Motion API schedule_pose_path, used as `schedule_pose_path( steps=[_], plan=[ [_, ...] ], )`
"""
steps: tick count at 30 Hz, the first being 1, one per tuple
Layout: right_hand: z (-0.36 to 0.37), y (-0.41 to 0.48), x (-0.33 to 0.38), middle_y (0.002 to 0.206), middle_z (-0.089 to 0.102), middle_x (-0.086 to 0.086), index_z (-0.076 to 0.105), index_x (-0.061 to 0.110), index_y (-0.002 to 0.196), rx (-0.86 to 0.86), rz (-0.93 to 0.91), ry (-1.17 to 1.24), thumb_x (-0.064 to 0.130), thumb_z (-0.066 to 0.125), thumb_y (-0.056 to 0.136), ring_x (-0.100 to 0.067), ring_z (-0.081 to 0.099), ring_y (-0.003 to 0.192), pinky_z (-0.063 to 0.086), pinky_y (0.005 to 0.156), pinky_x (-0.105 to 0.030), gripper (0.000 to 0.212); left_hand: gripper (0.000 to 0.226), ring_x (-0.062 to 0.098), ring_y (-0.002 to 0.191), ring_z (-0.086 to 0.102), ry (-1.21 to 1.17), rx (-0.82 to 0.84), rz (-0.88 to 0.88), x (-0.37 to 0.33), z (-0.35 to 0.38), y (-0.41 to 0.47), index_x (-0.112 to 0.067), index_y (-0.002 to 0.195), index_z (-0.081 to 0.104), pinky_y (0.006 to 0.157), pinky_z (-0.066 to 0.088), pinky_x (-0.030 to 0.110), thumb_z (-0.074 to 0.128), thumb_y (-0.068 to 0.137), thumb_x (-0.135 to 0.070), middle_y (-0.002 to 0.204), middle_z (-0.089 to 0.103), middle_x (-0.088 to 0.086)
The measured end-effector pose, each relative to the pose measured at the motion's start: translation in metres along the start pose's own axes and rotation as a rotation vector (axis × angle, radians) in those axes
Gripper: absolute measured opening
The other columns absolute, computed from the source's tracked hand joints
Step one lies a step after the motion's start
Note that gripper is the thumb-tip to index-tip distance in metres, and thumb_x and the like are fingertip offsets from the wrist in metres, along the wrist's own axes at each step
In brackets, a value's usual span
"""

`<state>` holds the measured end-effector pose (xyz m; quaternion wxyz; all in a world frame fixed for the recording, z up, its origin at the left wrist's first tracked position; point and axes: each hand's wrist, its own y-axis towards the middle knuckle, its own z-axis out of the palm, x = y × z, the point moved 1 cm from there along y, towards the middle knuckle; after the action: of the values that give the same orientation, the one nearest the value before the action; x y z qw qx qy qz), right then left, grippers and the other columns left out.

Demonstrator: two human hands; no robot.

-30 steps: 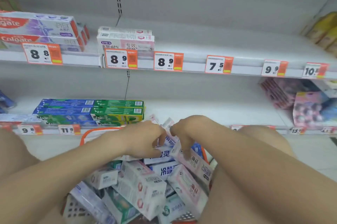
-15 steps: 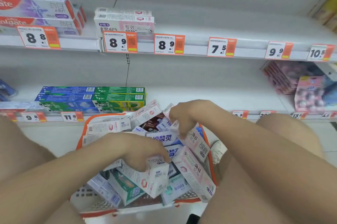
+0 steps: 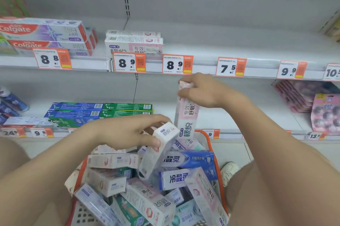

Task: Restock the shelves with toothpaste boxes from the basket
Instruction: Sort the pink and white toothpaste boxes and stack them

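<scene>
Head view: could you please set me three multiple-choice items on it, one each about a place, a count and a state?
1. Where do the Colgate boxes lie?
A. On the upper shelf, at its left end
B. On the floor
C. On the lower shelf, at its right end

2. How many price tags on that shelf's edge read 8.9?
A. One
B. Two
C. Four

3. How is the pink-and-white box in the right hand?
A. Lying flat on a shelf
B. Upright, gripped at its top end
C. Torn open

Answers:
1 A: their red logos show just above the 8.8 tag.
2 B: two such tags sit side by side.
3 B: the fingers curl round its top, and it stands upright.
</scene>
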<state>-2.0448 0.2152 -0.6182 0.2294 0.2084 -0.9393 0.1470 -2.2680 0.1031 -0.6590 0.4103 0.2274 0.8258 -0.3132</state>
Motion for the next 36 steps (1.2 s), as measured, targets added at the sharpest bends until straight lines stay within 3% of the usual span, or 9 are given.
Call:
schedule_pose_path(
  steps=[5, 8, 11, 15, 18, 22, 29, 33, 36],
  plan=[
    [-0.006, 0.014, 0.006, 0.085, 0.07, 0.001, 0.065, 0.018, 0.089, -0.171, 0.005, 0.132, 0.05, 0.056, 0.097, -0.022, 0.063, 0.078, 0.048, 0.063, -0.035, 0.035, 0.032, 0.026, 0.123, 0.068, -0.533, -0.513, -0.054, -0.005, -0.025, -0.002, -0.029, 0.14, 0.062, 0.106, 0.056, 0.045, 0.053, 0.109, -0.024, 0.126, 0.073, -0.001],
    [-0.004, 0.021, 0.015, 0.082, 0.072, -0.003, 0.065, 0.014, 0.087, -0.219, 0.04, 0.175, 0.056, 0.055, 0.096, -0.03, 0.066, 0.078, 0.059, 0.068, -0.044, 0.044, 0.027, 0.037, 0.113, 0.071, -0.798, -0.678, -0.125, -0.007, -0.03, 0.001, -0.016, 0.106, 0.074, 0.1, 0.058, 0.053, 0.051, 0.11, -0.028, 0.107, 0.072, 0.012],
    [0.001, 0.026, 0.022, 0.077, 0.07, -0.003, 0.062, 0.016, 0.078, -0.238, 0.036, 0.148, 0.056, 0.055, 0.097, -0.03, 0.065, 0.076, 0.058, 0.069, -0.043, 0.044, 0.048, 0.03, 0.096, 0.068, -0.904, -0.721, -0.132, -0.007, -0.032, 0.002, -0.024, 0.072, 0.076, 0.087, 0.057, 0.046, 0.048, 0.111, -0.029, 0.102, 0.071, 0.012],
    [0.002, 0.03, 0.033, 0.072, 0.065, 0.005, 0.06, 0.022, 0.077, -0.41, -0.012, 0.1, 0.055, 0.055, 0.094, -0.029, 0.061, 0.083, 0.046, 0.066, -0.036, 0.038, 0.034, 0.027, 0.106, 0.074, -0.997, -0.74, -0.09, -0.012, -0.035, 0.004, -0.012, 0.12, 0.074, 0.088, 0.06, 0.041, 0.043, 0.113, -0.026, 0.116, 0.078, 0.01],
    [-0.002, 0.029, 0.041, 0.084, 0.071, 0.008, 0.065, 0.026, 0.101, -0.607, -0.006, 0.163, 0.062, 0.051, 0.091, -0.025, 0.064, 0.089, 0.053, 0.074, -0.039, 0.04, 0.036, 0.027, 0.11, 0.075, -0.966, -0.821, -0.09, -0.016, -0.047, -0.001, -0.01, 0.125, 0.07, 0.091, 0.061, 0.041, 0.042, 0.113, -0.029, 0.117, 0.079, 0.011],
    [-0.009, 0.032, 0.052, 0.087, 0.07, 0.009, 0.065, 0.022, 0.105, -0.802, -0.023, 0.453, 0.057, 0.056, 0.099, -0.018, 0.066, 0.089, 0.052, 0.078, -0.036, 0.037, 0.033, 0.027, 0.111, 0.075, -0.829, -1.02, 0.014, -0.02, -0.077, -0.014, -0.01, 0.13, 0.066, 0.094, 0.062, 0.04, 0.046, 0.113, -0.029, 0.116, 0.079, 0.009],
    [-0.009, 0.065, 0.073, 0.114, 0.075, -0.004, 0.057, 0.012, 0.119, -0.717, -0.113, 1.085, 0.047, 0.072, 0.095, -0.017, 0.073, 0.106, 0.059, 0.098, -0.047, 0.045, 0.032, 0.023, 0.096, 0.078, -0.564, -1.245, 0.066, -0.018, -0.122, -0.028, -0.017, 0.118, 0.07, 0.084, 0.063, 0.039, 0.049, 0.111, -0.041, 0.104, 0.081, 0.002],
    [-0.027, 0.097, 0.089, 0.116, 0.068, 0.0, 0.049, 0.006, 0.128, -0.749, -0.236, 0.989, 0.025, 0.069, 0.102, 0.005, 0.069, 0.098, 0.055, 0.085, -0.018, 0.038, 0.031, 0.007, 0.091, 0.076, -0.35, -1.224, 0.019, -0.013, -0.131, -0.021, -0.021, 0.13, 0.066, 0.073, 0.058, 0.028, 0.052, 0.11, -0.039, 0.105, 0.079, -0.007],
    [-0.038, 0.136, 0.092, 0.124, 0.066, -0.007, 0.049, 0.009, 0.13, -0.736, -0.231, 0.87, 0.024, 0.067, 0.102, 0.001, 0.072, 0.099, 0.056, 0.085, -0.021, 0.036, 0.028, 0.009, 0.093, 0.071, -0.196, -1.189, -0.033, -0.006, -0.137, -0.017, -0.027, 0.13, 0.069, 0.083, 0.057, 0.036, 0.053, 0.109, -0.038, 0.104, 0.074, -0.013]
  ],
)
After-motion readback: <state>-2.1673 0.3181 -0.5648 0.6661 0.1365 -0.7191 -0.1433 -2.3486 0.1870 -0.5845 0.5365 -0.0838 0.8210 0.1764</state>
